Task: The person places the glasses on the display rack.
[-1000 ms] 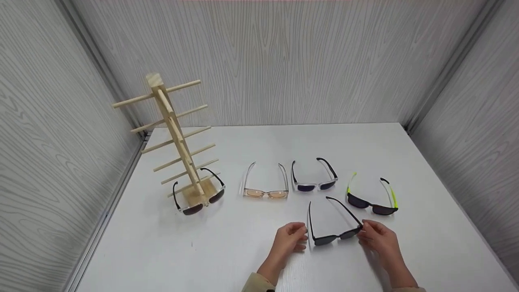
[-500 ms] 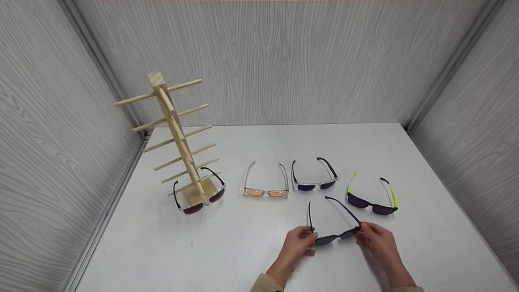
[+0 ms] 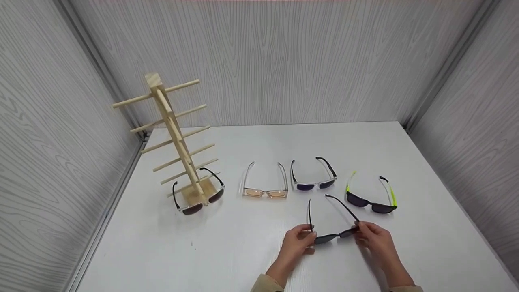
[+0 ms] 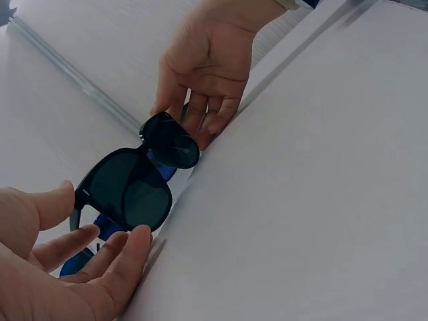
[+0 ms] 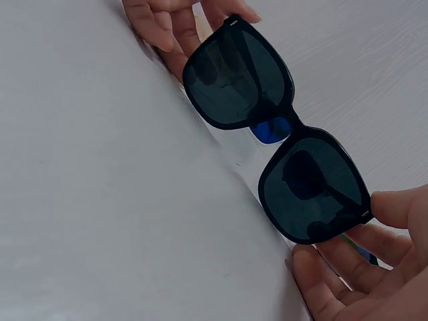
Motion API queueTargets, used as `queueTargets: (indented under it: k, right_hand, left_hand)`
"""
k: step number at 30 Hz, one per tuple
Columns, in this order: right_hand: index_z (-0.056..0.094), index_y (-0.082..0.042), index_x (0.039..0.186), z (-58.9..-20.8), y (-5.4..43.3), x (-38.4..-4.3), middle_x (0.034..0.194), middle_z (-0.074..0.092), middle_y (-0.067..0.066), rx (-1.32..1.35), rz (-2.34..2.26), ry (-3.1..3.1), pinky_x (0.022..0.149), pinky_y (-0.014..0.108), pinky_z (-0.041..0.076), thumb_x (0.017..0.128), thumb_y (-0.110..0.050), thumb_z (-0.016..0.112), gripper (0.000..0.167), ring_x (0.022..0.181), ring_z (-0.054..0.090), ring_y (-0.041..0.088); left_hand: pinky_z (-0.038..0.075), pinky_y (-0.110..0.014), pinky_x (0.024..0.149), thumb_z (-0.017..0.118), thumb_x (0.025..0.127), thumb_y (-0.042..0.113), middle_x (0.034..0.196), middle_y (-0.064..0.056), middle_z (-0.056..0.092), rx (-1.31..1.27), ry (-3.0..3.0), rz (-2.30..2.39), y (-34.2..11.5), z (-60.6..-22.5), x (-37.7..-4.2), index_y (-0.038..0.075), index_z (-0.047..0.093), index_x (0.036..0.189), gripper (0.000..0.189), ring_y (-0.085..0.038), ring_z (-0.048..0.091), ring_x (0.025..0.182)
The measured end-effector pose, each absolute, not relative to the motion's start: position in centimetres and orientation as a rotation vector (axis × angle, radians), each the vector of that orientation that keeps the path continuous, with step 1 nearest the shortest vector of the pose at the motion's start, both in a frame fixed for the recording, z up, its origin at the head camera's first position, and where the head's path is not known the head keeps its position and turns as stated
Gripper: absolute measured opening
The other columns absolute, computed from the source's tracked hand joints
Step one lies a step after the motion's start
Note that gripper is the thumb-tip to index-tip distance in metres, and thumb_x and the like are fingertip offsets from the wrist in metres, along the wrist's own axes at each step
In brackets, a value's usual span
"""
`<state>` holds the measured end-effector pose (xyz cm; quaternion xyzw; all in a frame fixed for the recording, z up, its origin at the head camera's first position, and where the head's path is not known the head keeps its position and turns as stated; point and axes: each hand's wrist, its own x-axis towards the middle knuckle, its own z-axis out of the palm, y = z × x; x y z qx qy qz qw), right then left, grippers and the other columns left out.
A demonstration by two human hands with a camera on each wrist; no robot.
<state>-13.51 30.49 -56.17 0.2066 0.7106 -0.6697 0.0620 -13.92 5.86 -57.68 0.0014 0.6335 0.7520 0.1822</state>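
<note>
Between both hands is a pair of black sunglasses [image 3: 325, 238] with dark lenses, its temples spread and pointing away from me. My left hand [image 3: 295, 245] pinches the left hinge corner between thumb and fingers. At the opposite corner, my right hand [image 3: 377, 243] grips the frame where the right temple joins it. The right wrist view shows the lenses [image 5: 237, 80] face-on, tilted, with the lower rims close over the table. Thumbs lie on the outer corners and fingers curl beneath, as the left wrist view also shows of my left hand [image 4: 73, 267].
A wooden display rack [image 3: 178, 134] with several pegs stands at the left, with white-framed sunglasses [image 3: 192, 209] at its base. Behind my hands lie clear glasses with orange lenses [image 3: 265, 194], clear-fronted sunglasses [image 3: 306, 187] and sunglasses with neon-yellow temples [image 3: 381, 208]. Grey panels [image 3: 259, 61] enclose the white table [image 3: 227, 251].
My left hand has moved right from beside the black sunglasses and taken hold of their left corner. My right hand keeps its grip; the sunglasses have shifted very slightly away from me.
</note>
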Motion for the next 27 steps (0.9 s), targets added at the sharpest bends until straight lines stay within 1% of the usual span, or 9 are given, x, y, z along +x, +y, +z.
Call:
queueTargets:
  k: [4, 8, 11, 15, 22, 26, 27]
  right_hand:
    - [0.053, 0.002, 0.126, -56.3, 30.2, -13.3, 0.103, 0.066, 0.004, 0.631, -2.020, 2.171, 0.075, 0.029, 0.053, 0.094, -0.033, 0.056, 0.047, 0.090, 0.063, 0.016]
    - [0.055, 0.004, 0.123, -56.1, 29.6, -13.0, 0.100, 0.066, 0.004, 0.597, -2.128, 2.159, 0.077, 0.032, 0.053, 0.091, -0.031, 0.060, 0.047, 0.090, 0.064, 0.019]
    - [0.055, 0.006, 0.121, -55.8, 29.2, -12.8, 0.099, 0.067, 0.004, 0.571, -2.199, 2.151, 0.078, 0.036, 0.053, 0.090, -0.029, 0.062, 0.047, 0.089, 0.065, 0.021]
    - [0.056, 0.005, 0.121, -55.4, 28.7, -12.7, 0.098, 0.067, 0.003, 0.580, -2.212, 2.156, 0.078, 0.037, 0.053, 0.090, -0.029, 0.062, 0.046, 0.089, 0.066, 0.021]
    - [0.055, 0.006, 0.122, -54.9, 27.8, -12.6, 0.096, 0.068, 0.004, 0.565, -2.241, 2.164, 0.078, 0.038, 0.053, 0.091, -0.029, 0.061, 0.047, 0.089, 0.066, 0.020]
    - [0.054, 0.008, 0.122, -54.4, 27.3, -12.8, 0.097, 0.068, 0.005, 0.516, -2.244, 2.195, 0.077, 0.037, 0.053, 0.091, -0.029, 0.060, 0.048, 0.090, 0.066, 0.021]
    - [0.054, 0.008, 0.122, -54.2, 27.2, -12.9, 0.097, 0.068, 0.006, 0.501, -2.246, 2.202, 0.077, 0.037, 0.053, 0.091, -0.029, 0.060, 0.048, 0.090, 0.066, 0.022]
  left_hand:
    - [0.056, -0.037, 0.064, 0.064, 0.088, 0.017, 0.097, -0.009, 0.064, 0.008, 1.779, 2.138, 5.8, -57.8, -13.8, 0.001, 0.056, 0.122, 0.038, -0.018, 0.063, 0.079]
    - [0.056, -0.038, 0.065, 0.062, 0.090, 0.018, 0.097, -0.007, 0.063, 0.002, 1.765, 2.161, 5.5, -57.5, -13.7, 0.002, 0.054, 0.125, 0.039, -0.024, 0.064, 0.083]
    - [0.056, -0.038, 0.065, 0.061, 0.091, 0.020, 0.097, -0.006, 0.063, 0.015, 1.773, 2.173, 5.3, -57.1, -13.7, 0.002, 0.053, 0.126, 0.040, -0.024, 0.064, 0.086]
    - [0.056, -0.038, 0.064, 0.059, 0.093, 0.022, 0.095, -0.005, 0.063, 0.026, 1.829, 2.188, 5.1, -56.9, -13.8, 0.001, 0.055, 0.125, 0.038, -0.023, 0.064, 0.085]
    - [0.056, -0.039, 0.062, 0.057, 0.094, 0.025, 0.093, -0.007, 0.064, 0.008, 1.951, 2.219, 4.8, -56.6, -13.8, 0.002, 0.058, 0.121, 0.036, -0.030, 0.065, 0.083]
    - [0.056, -0.037, 0.064, 0.056, 0.094, 0.025, 0.093, -0.006, 0.063, 0.000, 1.989, 2.216, 4.4, -55.8, -13.8, 0.003, 0.059, 0.120, 0.035, -0.027, 0.064, 0.085]
    - [0.056, -0.038, 0.064, 0.056, 0.094, 0.024, 0.093, -0.007, 0.063, 0.007, 1.999, 2.219, 4.2, -55.3, -13.8, 0.002, 0.059, 0.120, 0.034, -0.028, 0.064, 0.085]
